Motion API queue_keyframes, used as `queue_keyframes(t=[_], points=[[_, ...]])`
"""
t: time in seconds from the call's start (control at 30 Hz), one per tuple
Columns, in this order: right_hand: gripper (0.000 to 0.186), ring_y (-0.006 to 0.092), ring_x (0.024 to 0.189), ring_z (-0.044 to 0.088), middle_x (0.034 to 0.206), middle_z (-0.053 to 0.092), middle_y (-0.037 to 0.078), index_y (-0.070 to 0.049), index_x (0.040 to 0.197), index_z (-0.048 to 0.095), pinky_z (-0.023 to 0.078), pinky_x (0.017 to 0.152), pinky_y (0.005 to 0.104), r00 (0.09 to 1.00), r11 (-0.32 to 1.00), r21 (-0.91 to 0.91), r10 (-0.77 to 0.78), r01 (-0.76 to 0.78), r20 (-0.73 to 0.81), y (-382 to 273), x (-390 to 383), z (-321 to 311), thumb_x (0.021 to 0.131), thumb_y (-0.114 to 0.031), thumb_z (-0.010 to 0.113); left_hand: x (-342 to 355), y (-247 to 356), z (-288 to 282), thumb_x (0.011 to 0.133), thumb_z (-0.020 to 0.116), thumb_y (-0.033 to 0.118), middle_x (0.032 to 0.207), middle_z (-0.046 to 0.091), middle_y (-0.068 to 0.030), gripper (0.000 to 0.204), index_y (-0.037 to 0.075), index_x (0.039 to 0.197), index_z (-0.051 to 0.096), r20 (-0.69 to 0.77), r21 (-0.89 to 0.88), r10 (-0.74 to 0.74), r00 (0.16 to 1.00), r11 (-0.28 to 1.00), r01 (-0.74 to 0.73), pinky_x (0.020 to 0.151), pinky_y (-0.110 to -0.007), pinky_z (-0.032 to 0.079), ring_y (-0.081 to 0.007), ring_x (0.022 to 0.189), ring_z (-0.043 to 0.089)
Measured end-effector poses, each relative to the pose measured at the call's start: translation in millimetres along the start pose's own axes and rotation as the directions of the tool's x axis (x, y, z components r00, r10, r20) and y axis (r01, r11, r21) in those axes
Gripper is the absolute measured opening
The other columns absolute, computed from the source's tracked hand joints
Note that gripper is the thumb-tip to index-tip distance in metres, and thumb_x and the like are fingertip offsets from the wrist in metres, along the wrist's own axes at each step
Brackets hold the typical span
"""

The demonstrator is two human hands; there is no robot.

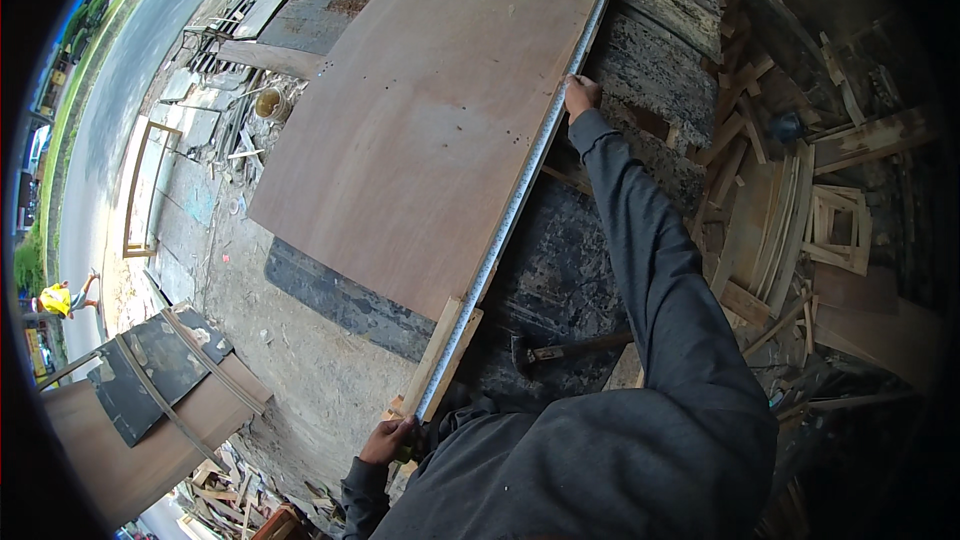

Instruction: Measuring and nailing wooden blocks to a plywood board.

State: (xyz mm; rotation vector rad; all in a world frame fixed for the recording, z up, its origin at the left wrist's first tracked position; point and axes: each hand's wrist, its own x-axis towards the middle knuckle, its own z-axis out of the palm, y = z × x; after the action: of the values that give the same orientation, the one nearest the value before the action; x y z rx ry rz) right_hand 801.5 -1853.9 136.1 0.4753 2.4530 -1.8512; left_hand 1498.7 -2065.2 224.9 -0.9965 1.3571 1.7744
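The largest thing before you is the broad brown plywood sheet (410,140), lying flat and at a slant across the view, its long right edge turned toward your body, perhaps so that you can reach along it without leaning over the whole panel. Beneath and beside it is the dark, blotched tabletop (555,260), which seems to give the sheet a firm bed. Along that right edge runs a long pale strip (518,200), narrow and speckled, ending close to you. Off to the left, well apart from the sheet, a slim wooden frame (127,195) stands out of your way. At the strip's near end two wooden battens (432,355) flank it, one on each side — probably to hold it in line. The hammer (575,347) lies to the right of them on the dark surface, its head toward the strip, within easy reach. Your right hand (582,97) is far up the edge, fingers closed on the strip's border; your left hand (388,441) is at the near end, its fingers curled, though you cannot tell whether they grip strip or wood. Such a wide spread would steady both ends. Smallest is a bucket (270,103) beyond the sheet's left edge.
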Motion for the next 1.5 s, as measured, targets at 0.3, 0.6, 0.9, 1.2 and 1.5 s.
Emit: queue_keyframes(t=[0.3,0.6,0.9,1.2,1.5], points=[[0.027,0.0244,0.077,0.066,0.091,0.07,0.016,0.003,0.1,0.068,0.054,0.066,0.0378,0.998,0.999,-0.019,0.035,-0.034,0.06,18,14,-9,0.096,-0.022,0.058,15,-13,-6,0.102,0.049,0.039,0.072,0.063,-0.0005,0.044,0.002,0.092,0.07,0.006,-0.008,0.001,1.0,1.0,-0.001,0.06,-0.025,0.048,-0.0094,0.062,0.058],[0.025,0.0108,0.063,0.053,0.078,0.056,0.001,-0.003,0.106,0.061,0.046,0.051,0.0238,0.957,0.962,0.196,0.139,-0.192,0.255,8,-36,-39,0.099,-0.027,0.056,18,7,0,0.103,0.046,0.04,0.072,0.062,0.0,0.044,0.004,0.092,0.07,-0.005,0.014,-0.001,1.0,1.0,0.001,0.065,-0.025,0.047,-0.0087,0.066,0.056],[0.024,0.0096,0.07,0.057,0.084,0.062,0.001,-0.006,0.109,0.063,0.049,0.06,0.026,0.834,0.927,0.213,0.157,-0.31,0.53,67,-162,-70,0.099,-0.026,0.056,23,0,-7,0.102,0.048,0.041,0.074,0.065,-0.0008,0.044,0.004,0.093,0.07,0.018,-0.034,-0.021,1.0,0.999,0.022,0.065,-0.025,0.049,-0.0093,0.066,0.059],[0.024,0.0117,0.077,0.062,0.09,0.064,0.004,-0.005,0.115,0.061,0.053,0.065,0.027,0.69,0.981,-0.102,0.187,-0.163,0.699,82,-353,-88,0.099,-0.022,0.056,23,-6,-3,0.102,0.049,0.041,0.073,0.065,-0.0018,0.044,0.004,0.091,0.07,-0.029,-0.003,0.026,0.999,1.0,-0.026,0.063,-0.026,0.049,-0.0106,0.064,0.059],[0.03,0.0215,0.083,0.067,0.097,0.069,0.013,0.0,0.118,0.06,0.054,0.07,0.0326,0.684,0.983,-0.067,-0.07,0.171,0.726,103,-418,-82,0.095,-0.019,0.062,22,-3,1,0.102,0.049,0.039,0.076,0.066,-0.0023,0.041,0.003,0.092,0.068,-0.028,-0.005,0.059,0.998,0.998,-0.059,0.064,-0.027,0.05,-0.0105,0.066,0.061]])
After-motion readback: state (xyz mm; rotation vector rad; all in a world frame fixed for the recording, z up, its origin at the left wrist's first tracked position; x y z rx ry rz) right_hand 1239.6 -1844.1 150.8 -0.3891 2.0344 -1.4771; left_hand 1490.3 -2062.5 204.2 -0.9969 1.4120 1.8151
